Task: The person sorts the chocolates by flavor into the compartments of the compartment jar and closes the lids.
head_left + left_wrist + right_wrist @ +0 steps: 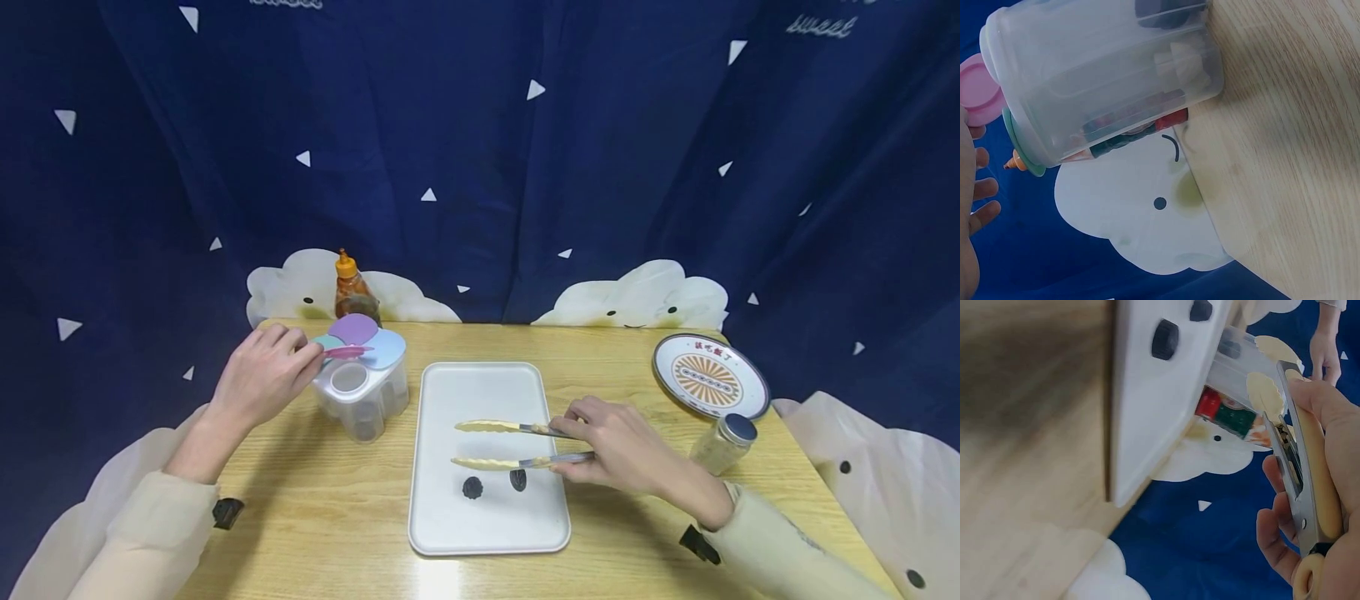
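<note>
A clear storage box (385,406) with several compartments and coloured flip lids stands at the left. My left hand (266,375) pinches the edge of its pink lid (348,352), raised off a round opening. In the left wrist view, the pink lid (979,89) stands beside the fingers. My right hand (618,446) holds a pair of tongs (532,429) with cream tips, spread apart above the white tray (491,533). Two small dark pieces lie on the tray: a round bumpy one (472,487) and an oval ridged one (518,479). Nothing shows between the tips.
An orange-capped sauce bottle (352,287) stands behind the box. At the right are a patterned plate (708,375) and a dark-lidded jar (723,442), close to my right forearm. A blue curtain (480,150) hangs behind the wooden table (337,517).
</note>
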### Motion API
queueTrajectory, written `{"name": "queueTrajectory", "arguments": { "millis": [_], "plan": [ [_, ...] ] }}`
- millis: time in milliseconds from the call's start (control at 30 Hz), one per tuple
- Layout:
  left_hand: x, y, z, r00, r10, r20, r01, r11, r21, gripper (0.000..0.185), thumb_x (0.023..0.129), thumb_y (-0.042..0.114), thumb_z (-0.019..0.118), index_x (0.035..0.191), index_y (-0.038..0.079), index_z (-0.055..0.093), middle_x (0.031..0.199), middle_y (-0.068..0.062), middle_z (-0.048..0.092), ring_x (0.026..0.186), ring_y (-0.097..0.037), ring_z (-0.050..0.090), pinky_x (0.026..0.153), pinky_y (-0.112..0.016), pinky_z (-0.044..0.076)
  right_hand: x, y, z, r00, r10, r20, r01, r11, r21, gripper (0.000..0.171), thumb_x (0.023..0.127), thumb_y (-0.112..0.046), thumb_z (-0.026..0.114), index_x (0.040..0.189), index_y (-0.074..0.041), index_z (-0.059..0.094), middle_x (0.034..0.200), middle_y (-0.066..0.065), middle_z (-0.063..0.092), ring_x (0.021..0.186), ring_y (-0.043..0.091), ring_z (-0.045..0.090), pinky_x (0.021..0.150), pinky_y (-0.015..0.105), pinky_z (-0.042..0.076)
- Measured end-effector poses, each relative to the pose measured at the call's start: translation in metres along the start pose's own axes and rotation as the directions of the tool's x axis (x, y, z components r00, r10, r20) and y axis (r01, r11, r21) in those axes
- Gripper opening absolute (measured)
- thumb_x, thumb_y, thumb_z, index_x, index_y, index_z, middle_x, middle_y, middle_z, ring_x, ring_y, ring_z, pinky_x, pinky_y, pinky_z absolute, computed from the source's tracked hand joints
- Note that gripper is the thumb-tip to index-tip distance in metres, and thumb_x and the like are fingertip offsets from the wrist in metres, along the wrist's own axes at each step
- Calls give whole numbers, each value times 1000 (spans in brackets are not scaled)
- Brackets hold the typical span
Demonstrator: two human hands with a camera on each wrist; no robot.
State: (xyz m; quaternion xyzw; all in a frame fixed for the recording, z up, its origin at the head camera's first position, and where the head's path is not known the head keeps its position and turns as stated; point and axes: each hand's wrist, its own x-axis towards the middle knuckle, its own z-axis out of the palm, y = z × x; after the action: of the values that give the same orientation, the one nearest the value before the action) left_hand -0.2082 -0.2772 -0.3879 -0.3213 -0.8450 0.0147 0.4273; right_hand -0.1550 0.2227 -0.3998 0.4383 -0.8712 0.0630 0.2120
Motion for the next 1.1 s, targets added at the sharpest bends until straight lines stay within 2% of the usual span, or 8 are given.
{"name": "queueTrajectory", "arguments": {
  "millis": [200,433,667,933,1100],
  "plan": [
    [0,1,0,1000,-6,12,6,1000,-4,52,115,35,32,90,6,69,79,-13,63,77,-38,60,71,-48,54,-23,-8,7,999,4,43,-3,1000,-28,48,75,-55,88,108,-23,77,89,-9,66,71,1,52,55,17,41],
    [0,1,0,1000,-3,6,3,1000,-7,52,115,34,32,89,6,68,78,-12,62,76,-36,58,70,-47,52,-33,-16,18,996,6,88,-6,1000,4,46,78,-58,86,108,-24,76,90,-10,65,70,-3,44,55,11,34],
    [-1,1,0,1000,-6,21,6,1000,-5,54,115,35,31,90,7,68,79,-13,62,77,-36,59,68,-46,52,-36,-18,29,995,11,101,-15,999,38,44,79,-56,87,108,-25,76,91,-10,65,71,-4,43,55,10,33],
    [-1,1,-2,999,-12,35,12,1000,-9,55,115,36,29,90,6,69,79,-13,63,78,-37,59,70,-46,53,-35,-19,29,995,11,98,-15,999,43,41,79,-54,87,106,-24,76,90,-10,65,70,-3,42,55,11,33],
    [-2,1,-2,999,-15,40,15,1000,-13,52,113,35,33,91,6,69,80,-13,64,79,-37,60,71,-47,54,-32,-18,28,997,-15,75,12,999,39,39,82,-54,84,105,-24,75,89,-10,64,70,-3,42,55,11,33]
  ]
}}
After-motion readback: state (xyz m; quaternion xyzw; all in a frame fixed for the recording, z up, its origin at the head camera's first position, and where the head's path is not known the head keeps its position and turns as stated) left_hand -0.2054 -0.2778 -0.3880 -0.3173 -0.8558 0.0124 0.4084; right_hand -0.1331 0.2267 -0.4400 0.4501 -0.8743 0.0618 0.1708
